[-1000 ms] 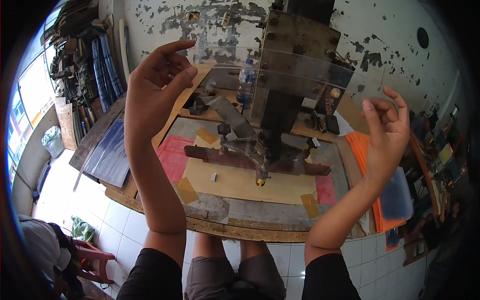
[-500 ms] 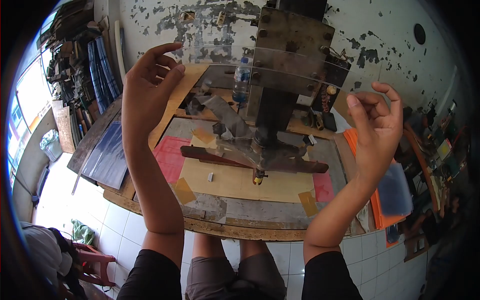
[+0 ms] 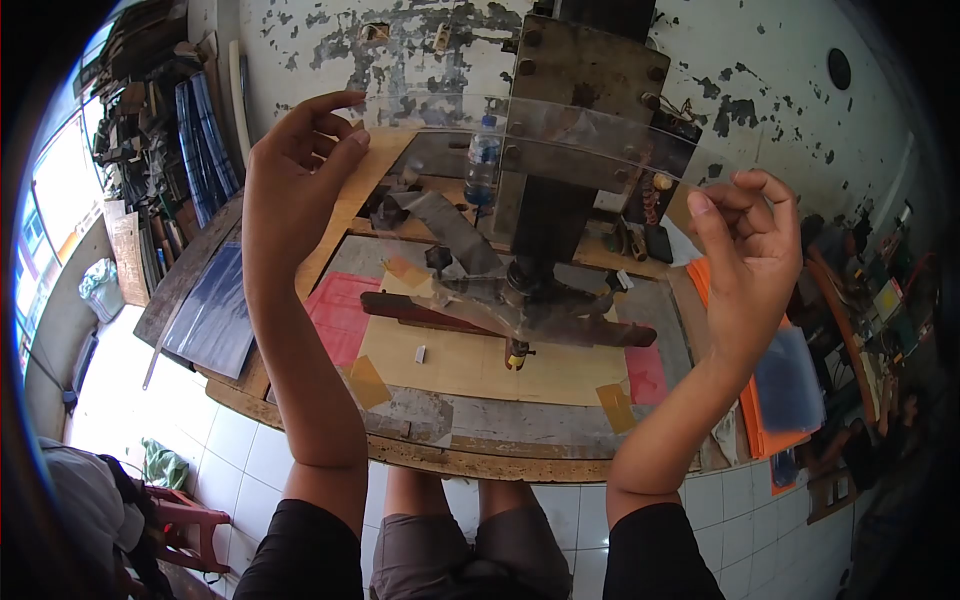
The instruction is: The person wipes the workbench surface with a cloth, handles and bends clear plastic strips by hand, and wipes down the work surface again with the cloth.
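Observation:
A clear plastic sheet [image 3: 590, 135] is stretched between my raised hands, above the table and in front of the press. My left hand [image 3: 305, 160] pinches its left end between thumb and fingers. At the right end, my right hand [image 3: 755, 225] grips the sheet with thumb and bent fingers. Through the film I see a press column [image 3: 555, 215] with a dark red crossbar [image 3: 590, 328]. Below lies a pale yellow board [image 3: 465, 370] with brown tape at its corners and a small whitish piece [image 3: 420, 354] on it. The sheet's lower outline is hard to make out.
Left on the table rests a stack of clear sheets [image 3: 212, 310]. To the right is an orange folder pile [image 3: 750, 410] with bluish film [image 3: 788, 380] on top. A water bottle [image 3: 483, 160] stands behind. A red stool [image 3: 185, 520] is at lower left.
My right hand has shifted slightly left and its fingers have closed in a little, while the sheet bows slightly differently. My left hand has barely moved.

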`<state>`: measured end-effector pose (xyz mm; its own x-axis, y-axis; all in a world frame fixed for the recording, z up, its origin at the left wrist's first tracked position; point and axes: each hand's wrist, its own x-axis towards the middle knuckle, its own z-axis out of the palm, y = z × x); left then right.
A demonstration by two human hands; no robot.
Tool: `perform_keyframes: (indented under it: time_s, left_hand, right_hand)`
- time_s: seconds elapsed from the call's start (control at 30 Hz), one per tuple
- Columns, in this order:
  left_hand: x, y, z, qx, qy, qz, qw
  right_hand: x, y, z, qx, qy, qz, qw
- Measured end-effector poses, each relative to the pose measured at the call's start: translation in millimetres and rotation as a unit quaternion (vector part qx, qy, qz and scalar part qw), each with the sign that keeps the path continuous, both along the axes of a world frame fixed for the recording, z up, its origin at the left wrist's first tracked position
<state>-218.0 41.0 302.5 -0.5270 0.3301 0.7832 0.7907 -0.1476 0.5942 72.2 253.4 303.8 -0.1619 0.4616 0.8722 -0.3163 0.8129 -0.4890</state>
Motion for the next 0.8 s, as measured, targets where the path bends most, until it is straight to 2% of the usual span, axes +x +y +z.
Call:
perform_keyframes:
  time_s: [0.23,0.33,0.43,0.53,0.63,0.73,0.8]
  left_hand:
    - [-0.6,-3.9,-0.5,-0.004,-0.030,-0.037,0.999]
    - [-1.7,-5.2,-2.1,-0.004,0.004,-0.093,0.996]
    - [24.5,3.1,0.4,0.071,0.019,-0.147,0.986]
    - [55.6,16.1,1.0,0.091,0.088,-0.112,0.986]
    - [77.2,23.7,1.0,0.087,0.230,-0.066,0.967]
    - [94.0,23.4,-1.6,0.040,0.210,-0.164,0.963]
    - [97.9,23.6,-2.6,0.021,0.189,-0.176,0.966]
  right_hand:
    - [-1.3,-2.4,0.2,0.004,0.005,-0.003,1.000]
    - [-1.9,-3.5,-0.9,0.009,0.004,-0.002,1.000]
    - [-4.6,-8.5,-3.2,0.049,-0.011,-0.004,0.999]
    - [-9.4,-24.5,-4.1,0.056,-0.052,0.004,0.997]
    - [-18.5,-33.1,-10.0,0.066,-0.066,0.062,0.994]
    - [-23.4,-42.8,-11.0,0.080,-0.096,0.085,0.989]
    - [-25.1,-46.2,-9.9,0.079,-0.108,0.108,0.985]
